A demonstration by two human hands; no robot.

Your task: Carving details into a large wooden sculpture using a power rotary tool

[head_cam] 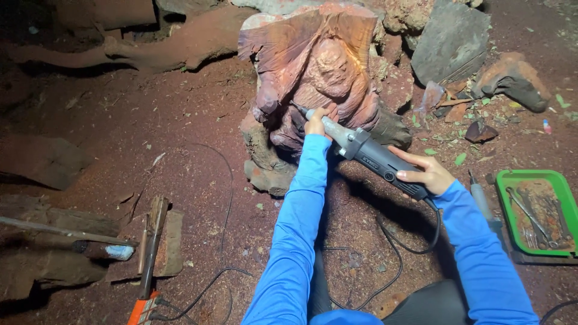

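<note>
Obs.: person seated on red, sawdust-covered ground, both arms in blue sleeves, working a hand-held grey die grinder [361, 150] against a reddish wood carving [316, 72]. The carving stands just beyond the fingertips, upright, its folds already roughed out.

Left hand [316, 123]: fingers wrapped round the grinder's slim nose, close behind the bit; the bit tip touches the carving's lower middle, just past the knuckles.

Right hand [424, 174]: fingers closed over the rear of the grinder body, thumb side toward the black cord [415, 241] that trails from under the palm.

Step in hand, by my judgement: detail grinding of a recess in the lower part of the figure. The next move would call for a steady front hand as pivot, light pressure, and the cord kept off the bit (it loops loosely by the knees).

Packages, labels: a small pale label strip on the grinder's side, between the two hands. To the right of the right hand's fingers, a green rectangular tray [563, 180] holding spanners. A clear crumpled plastic bag [430, 96] lies beyond the right hand, near a dark slab. No signs seen
</note>
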